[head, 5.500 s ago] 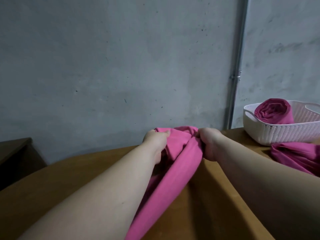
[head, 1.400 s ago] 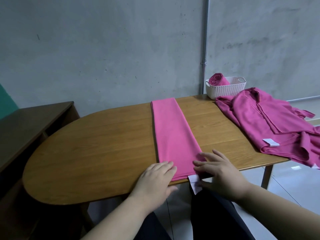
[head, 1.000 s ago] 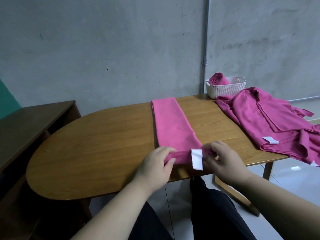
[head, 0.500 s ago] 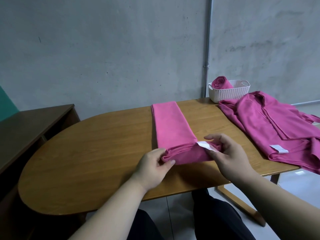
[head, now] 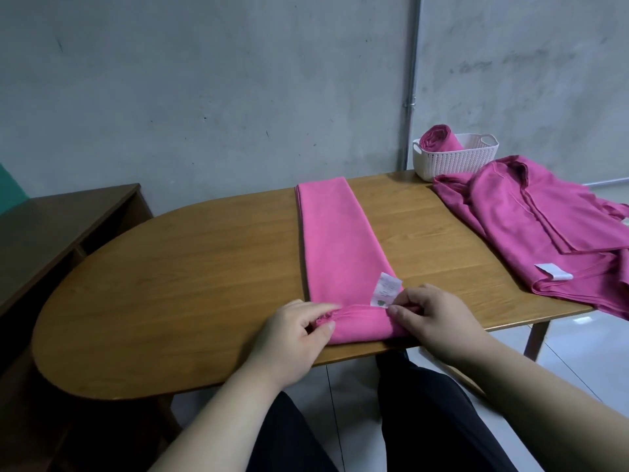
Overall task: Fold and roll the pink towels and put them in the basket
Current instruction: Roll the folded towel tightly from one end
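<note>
1. Head view: an oval brown wooden table (head: 170, 267) stands before a grey concrete wall (head: 204, 80).
2. A long folded pink towel (head: 337, 240) lies across it; the left hand (head: 292, 332) and the right hand (head: 432, 318) pinch its rolled near end.
3. A white plastic basket (head: 456, 161), far right, holds one rolled pink towel (head: 439, 139).
4. A loose pink towel pile (head: 531, 226) is cut off at right.

Two hands (head: 296, 332) (head: 439, 315), one basket (head: 456, 161), one rolled towel (head: 439, 139), one folded towel (head: 337, 240), one heap (head: 531, 226)
</note>
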The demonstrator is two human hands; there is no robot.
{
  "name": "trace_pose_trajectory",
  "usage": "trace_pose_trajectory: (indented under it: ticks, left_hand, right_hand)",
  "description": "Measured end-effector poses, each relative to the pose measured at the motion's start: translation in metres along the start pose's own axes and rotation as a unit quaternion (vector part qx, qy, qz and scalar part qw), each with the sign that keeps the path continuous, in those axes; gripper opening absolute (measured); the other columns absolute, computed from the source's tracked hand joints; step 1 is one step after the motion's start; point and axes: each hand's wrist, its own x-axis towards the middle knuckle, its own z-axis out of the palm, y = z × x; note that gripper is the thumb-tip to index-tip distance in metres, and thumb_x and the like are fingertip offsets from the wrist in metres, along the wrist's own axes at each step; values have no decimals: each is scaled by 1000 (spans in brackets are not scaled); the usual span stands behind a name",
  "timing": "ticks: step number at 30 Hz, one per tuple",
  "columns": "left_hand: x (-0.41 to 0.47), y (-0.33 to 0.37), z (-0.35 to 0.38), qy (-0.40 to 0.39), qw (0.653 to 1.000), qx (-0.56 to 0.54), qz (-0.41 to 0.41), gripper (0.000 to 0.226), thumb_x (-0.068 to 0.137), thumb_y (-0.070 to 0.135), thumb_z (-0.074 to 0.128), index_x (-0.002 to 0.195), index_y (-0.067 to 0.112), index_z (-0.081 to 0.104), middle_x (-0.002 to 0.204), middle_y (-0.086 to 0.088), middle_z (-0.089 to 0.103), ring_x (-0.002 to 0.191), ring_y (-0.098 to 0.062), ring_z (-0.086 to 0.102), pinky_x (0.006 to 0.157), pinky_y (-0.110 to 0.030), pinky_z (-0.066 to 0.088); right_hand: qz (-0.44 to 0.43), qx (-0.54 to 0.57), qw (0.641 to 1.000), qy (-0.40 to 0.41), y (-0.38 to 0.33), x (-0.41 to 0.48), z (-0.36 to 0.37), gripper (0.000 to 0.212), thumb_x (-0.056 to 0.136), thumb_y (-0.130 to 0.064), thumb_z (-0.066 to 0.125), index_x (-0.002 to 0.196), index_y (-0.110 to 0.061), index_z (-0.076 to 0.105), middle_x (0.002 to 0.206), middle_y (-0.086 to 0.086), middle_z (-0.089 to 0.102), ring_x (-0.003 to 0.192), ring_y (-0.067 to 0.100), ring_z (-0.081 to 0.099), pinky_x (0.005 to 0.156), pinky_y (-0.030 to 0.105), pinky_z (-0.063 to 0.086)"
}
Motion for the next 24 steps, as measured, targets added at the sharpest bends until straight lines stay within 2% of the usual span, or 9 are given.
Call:
trace_pose_trajectory:
  ticks: [1, 2, 6, 9, 13, 18, 20, 22, 24]
  left_hand:
    - [0, 1, -1, -1, 1000, -12, -19, 32, 88, 41, 55, 115, 42, 72, 99, 12, 70, 99, -6, 63, 90, -30, 52]
    - [0, 0, -1, -2, 1000, -15, -22, 31, 88, 36, 56, 115, 44, 71, 102, 14, 70, 101, -4, 63, 92, -28, 52]
    - [2, 4, 1, 9, 998, 54, -12, 10, 89, 29, 71, 85, 30, 80, 80, 17, 66, 93, -3, 57, 82, -23, 47]
    - [3, 2, 1, 28, 996, 79, -27, 10, 86, 29, 76, 76, 28, 77, 82, 19, 56, 95, -1, 49, 80, -10, 36]
    - [4, 3, -2, 33, 997, 68, -9, 20, 85, 13, 75, 85, 33, 73, 92, 19, 58, 102, -1, 48, 85, -4, 33]
    - [-4, 2, -2, 11, 994, 95, 46, 25, 90, 7, 68, 89, 28, 81, 94, 24, 67, 106, 1, 52, 93, -10, 38]
    - [-10, 0, -3, 16, 989, 125, 73, 23, 92, 14, 63, 100, 27, 80, 100, 24, 68, 107, 1, 52, 96, -18, 44]
    - [-16, 2, -7, 0, 988, 137, 75, 29, 88, 37, 58, 110, 30, 77, 108, 25, 67, 110, 1, 50, 98, -21, 43]
    - [-19, 3, -9, -17, 986, 152, 62, 48, 80, 60, 55, 116, 34, 74, 114, 28, 64, 112, 2, 46, 101, -23, 38]
  right_hand:
    - [3, -3, 1000, 5, 0, 0, 1, 19, 87, -34, 75, 74, -44, 65, 78, -6, 58, 79, 1, 56, 69, 12, 37]
    - [2, -8, 1000, 10, 1, 1, 1, 19, 85, -34, 77, 74, -43, 66, 78, -7, 59, 81, 2, 55, 70, 12, 37]
    - [-5, 2, 1000, 28, -2, 2, 1, 20, 80, -28, 83, 71, -37, 68, 78, -12, 61, 86, 1, 52, 71, 10, 34]
    - [20, 26, 999, 38, 2, 1, 0, 18, 82, -23, 81, 73, -29, 67, 79, -11, 63, 78, 3, 55, 63, 13, 34]
    - [46, 82, 994, 57, 7, -1, -6, 24, 86, -3, 69, 77, -25, 66, 77, -13, 67, 65, 1, 57, 57, 14, 41]
    - [-9, 16, 998, 54, 9, -3, -2, 48, 78, 10, 62, 69, -37, 65, 86, -14, 66, 83, -2, 60, 67, 9, 40]
    - [-18, 9, 998, 55, 13, -5, -2, 49, 76, 10, 64, 71, -38, 69, 87, -15, 67, 86, -3, 61, 69, 7, 40]
    - [-28, 6, 998, 58, 15, -10, -3, 39, 77, 6, 65, 76, -32, 76, 88, -16, 68, 89, -3, 62, 74, 6, 42]
    - [-53, -9, 997, 49, 15, -16, -7, 23, 78, -12, 63, 86, -25, 80, 93, -18, 67, 96, -4, 60, 83, 9, 43]
